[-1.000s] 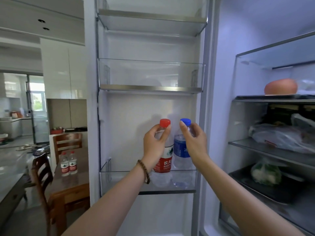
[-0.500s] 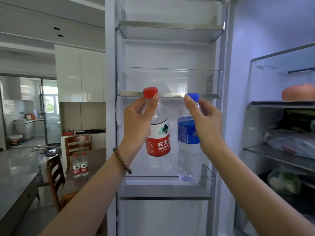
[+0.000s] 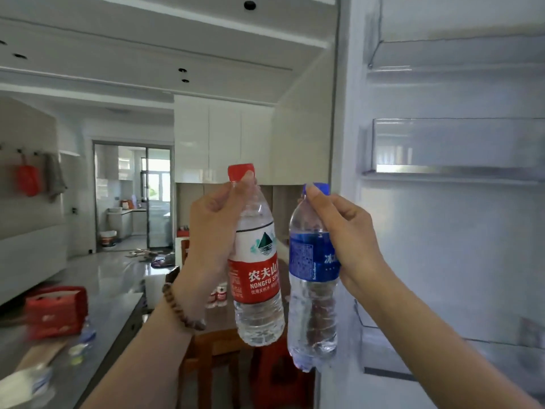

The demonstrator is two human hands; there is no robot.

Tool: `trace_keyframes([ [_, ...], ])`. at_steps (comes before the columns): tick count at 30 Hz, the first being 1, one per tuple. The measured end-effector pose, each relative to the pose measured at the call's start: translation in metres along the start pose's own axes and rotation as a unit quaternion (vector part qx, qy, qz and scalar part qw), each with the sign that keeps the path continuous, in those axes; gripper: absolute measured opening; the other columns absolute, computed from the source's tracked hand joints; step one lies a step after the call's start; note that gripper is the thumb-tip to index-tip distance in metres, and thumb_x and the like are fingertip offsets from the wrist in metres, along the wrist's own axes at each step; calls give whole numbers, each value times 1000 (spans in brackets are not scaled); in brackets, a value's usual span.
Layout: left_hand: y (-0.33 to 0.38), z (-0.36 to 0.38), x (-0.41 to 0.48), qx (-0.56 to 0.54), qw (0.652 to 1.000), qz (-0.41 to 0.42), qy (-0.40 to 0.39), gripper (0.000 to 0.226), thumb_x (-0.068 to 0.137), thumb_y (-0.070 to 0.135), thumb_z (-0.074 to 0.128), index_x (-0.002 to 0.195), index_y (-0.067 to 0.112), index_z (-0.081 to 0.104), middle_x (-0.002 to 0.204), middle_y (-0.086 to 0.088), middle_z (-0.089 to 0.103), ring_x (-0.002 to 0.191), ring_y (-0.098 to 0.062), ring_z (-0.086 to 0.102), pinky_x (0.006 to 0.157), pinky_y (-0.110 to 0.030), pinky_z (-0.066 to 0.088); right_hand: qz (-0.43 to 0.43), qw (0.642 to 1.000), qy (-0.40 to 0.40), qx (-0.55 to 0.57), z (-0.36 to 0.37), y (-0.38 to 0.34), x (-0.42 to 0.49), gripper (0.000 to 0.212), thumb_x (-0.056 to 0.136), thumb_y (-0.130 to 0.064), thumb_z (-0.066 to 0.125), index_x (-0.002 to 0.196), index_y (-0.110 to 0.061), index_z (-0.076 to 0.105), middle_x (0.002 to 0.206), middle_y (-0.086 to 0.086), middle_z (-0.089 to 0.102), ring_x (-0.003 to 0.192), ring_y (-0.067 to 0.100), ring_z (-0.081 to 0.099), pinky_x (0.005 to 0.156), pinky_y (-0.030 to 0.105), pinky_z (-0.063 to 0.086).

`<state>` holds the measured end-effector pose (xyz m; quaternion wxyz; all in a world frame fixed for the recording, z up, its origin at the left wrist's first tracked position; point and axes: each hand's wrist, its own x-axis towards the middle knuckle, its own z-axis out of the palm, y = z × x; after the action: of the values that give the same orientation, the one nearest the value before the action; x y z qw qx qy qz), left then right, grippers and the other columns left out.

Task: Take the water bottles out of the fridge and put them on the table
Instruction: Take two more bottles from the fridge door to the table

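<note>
Red-cap water bottle (image 3: 256, 262), blue-cap bottle (image 3: 312, 293) held; fridge door (image 3: 448, 255) right; red box (image 3: 56, 312) left.

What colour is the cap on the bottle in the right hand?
Blue cap; the head view shows it.

The left hand (image 3: 216, 228) holds the left bottle (image 3: 259, 278) just beside the right bottle (image 3: 312, 305) in the right hand (image 3: 348, 231), both in front of the table (image 3: 218, 332), with the fridge door (image 3: 442, 246) to their right and a counter (image 3: 112, 314) at far left.
</note>
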<state>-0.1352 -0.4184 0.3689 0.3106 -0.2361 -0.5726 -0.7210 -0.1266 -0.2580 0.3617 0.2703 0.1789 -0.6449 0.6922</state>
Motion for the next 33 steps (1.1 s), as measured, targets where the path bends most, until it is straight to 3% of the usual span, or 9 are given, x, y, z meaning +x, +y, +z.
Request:
trace_keyframes([
  [3, -17, -61, 23, 7, 999, -29, 13, 34, 79, 40, 62, 86, 7, 67, 64, 6, 71, 53, -8, 66, 51, -21, 55, 11, 1000, -1, -8, 66, 32, 11, 38, 70, -57, 65, 87, -24, 73, 84, -5, 74, 87, 15, 68, 88, 41, 52],
  [5, -32, -101, 42, 20, 999, -35, 22, 35, 80, 41, 62, 88, 7, 66, 66, 5, 70, 55, -7, 65, 54, -23, 54, 18, 1000, 2, -5, 104, 57, 22, 42, 66, -58, 63, 85, -21, 72, 81, -4, 74, 83, 13, 68, 84, 37, 52],
  [8, -61, -153, 68, 58, 997, -44, 25, 39, 73, 48, 64, 87, 12, 67, 75, -1, 72, 61, -15, 68, 60, -29, 56, 20, 1000, 15, -4, 150, 98, 40, 30, 70, -51, 64, 81, -25, 73, 80, -3, 75, 78, 12, 70, 77, 33, 50],
  [12, -114, -206, 98, 98, 991, -76, 43, 39, 70, 54, 63, 84, 19, 68, 82, -8, 73, 70, -24, 71, 66, -36, 58, 26, 999, 23, -28, 194, 152, 66, 28, 66, -57, 66, 80, -33, 73, 85, 2, 74, 88, 23, 69, 87, 45, 54],
  [18, -214, -249, 139, 123, 984, -120, 45, 37, 82, 46, 61, 99, 14, 68, 91, -7, 74, 79, -20, 71, 60, -23, 57, 58, 997, 35, -48, 229, 241, 123, 6, 81, -37, 67, 77, -33, 67, 79, -14, 70, 82, 4, 65, 74, 24, 47],
  [21, -273, -261, 161, 160, 979, -123, 29, 39, 84, 47, 60, 94, 10, 67, 91, -11, 72, 84, -28, 69, 76, -40, 59, 66, 996, 29, -60, 241, 292, 156, 7, 82, -36, 67, 75, -38, 64, 79, -19, 66, 80, -1, 61, 68, 19, 45],
  [24, -337, -270, 189, 202, 971, -127, 13, 44, 81, 56, 58, 88, 13, 67, 92, -13, 69, 89, -30, 65, 85, -53, 52, 82, 994, 19, -74, 247, 354, 196, 4, 82, -38, 66, 82, -34, 65, 84, -13, 67, 81, 0, 60, 68, 19, 45],
  [29, -447, -283, 246, 263, 951, -161, -21, 33, 80, 50, 61, 85, 18, 70, 93, -10, 66, 92, -26, 63, 84, -41, 53, 123, 985, -26, -117, 252, 472, 265, 28, 82, -39, 66, 101, -20, 65, 100, -1, 67, 92, 12, 60, 75, 25, 46],
  [33, -527, -296, 286, 290, 938, -183, -59, 17, 81, 45, 63, 88, 30, 69, 87, 3, 66, 85, -13, 60, 77, -27, 49, 139, 980, -31, -140, 260, 551, 315, 32, 80, -34, 70, 105, -13, 67, 105, -1, 65, 98, 14, 60, 71, 17, 42],
])
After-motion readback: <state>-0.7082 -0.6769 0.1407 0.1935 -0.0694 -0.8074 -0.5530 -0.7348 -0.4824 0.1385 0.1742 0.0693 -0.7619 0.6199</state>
